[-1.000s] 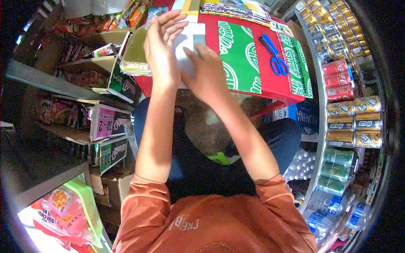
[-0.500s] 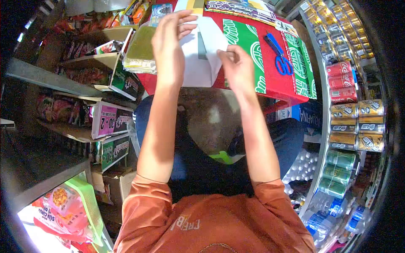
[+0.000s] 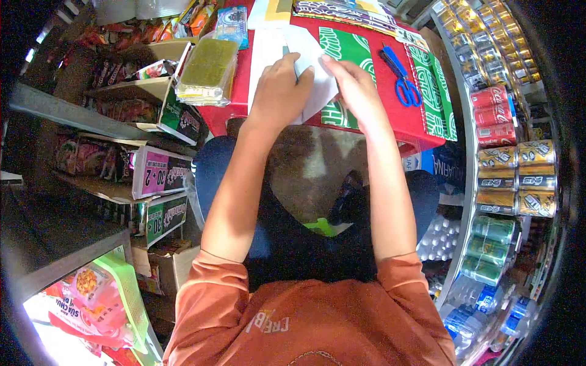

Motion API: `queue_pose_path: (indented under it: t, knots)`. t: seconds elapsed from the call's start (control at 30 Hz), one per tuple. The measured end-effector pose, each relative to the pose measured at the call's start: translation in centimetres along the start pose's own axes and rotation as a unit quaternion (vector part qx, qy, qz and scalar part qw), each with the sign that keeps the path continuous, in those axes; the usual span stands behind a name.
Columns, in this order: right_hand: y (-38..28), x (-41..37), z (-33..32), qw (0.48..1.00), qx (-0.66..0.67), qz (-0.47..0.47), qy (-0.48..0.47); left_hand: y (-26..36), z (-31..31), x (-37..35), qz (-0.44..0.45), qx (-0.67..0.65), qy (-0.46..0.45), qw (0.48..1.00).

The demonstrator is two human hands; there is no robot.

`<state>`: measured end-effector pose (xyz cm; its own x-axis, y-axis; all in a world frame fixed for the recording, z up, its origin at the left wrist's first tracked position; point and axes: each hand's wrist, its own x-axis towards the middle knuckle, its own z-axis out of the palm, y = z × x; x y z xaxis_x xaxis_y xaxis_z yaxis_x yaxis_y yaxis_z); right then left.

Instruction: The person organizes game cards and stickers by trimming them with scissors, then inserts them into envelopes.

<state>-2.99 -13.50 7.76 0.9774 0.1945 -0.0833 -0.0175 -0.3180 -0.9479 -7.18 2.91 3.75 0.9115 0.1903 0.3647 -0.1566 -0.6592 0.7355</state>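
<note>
A white sheet of paper [image 3: 312,44], partly folded, lies on the red table [image 3: 395,124]. My left hand [image 3: 278,91] rests on the paper, its thumb apart from its bent fingers. Beside those fingers a narrow grey strip [image 3: 285,50] shows, partly hidden. My right hand [image 3: 359,88] holds the paper's right edge between thumb and fingers. Green patterned paper [image 3: 348,46] lies under and right of the white sheet. Blue scissors [image 3: 406,91] lie farther right, touched by neither hand.
Plastic-wrapped green sheets [image 3: 209,64] are stacked at the table's left, near a blue packet [image 3: 232,25]. Patterned sheets [image 3: 354,13] lie at the far edge. Shelves of packets [image 3: 165,171] stand left; drink cans [image 3: 497,158] and bottles [image 3: 467,317] stand right.
My left hand has come down and right from the paper's upper left onto its middle. My right hand has moved slightly up and right. The paper's right flap has shifted.
</note>
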Motion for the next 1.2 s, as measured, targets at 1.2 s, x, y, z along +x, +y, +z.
queue_pose_path:
  t: [1.2]
  knots:
    - [-0.4, 4.3, -5.0, 0.960, -0.217, -0.170, 0.051, -0.9, 2.2, -0.1, 0.076, 0.146, 0.076, 0.983]
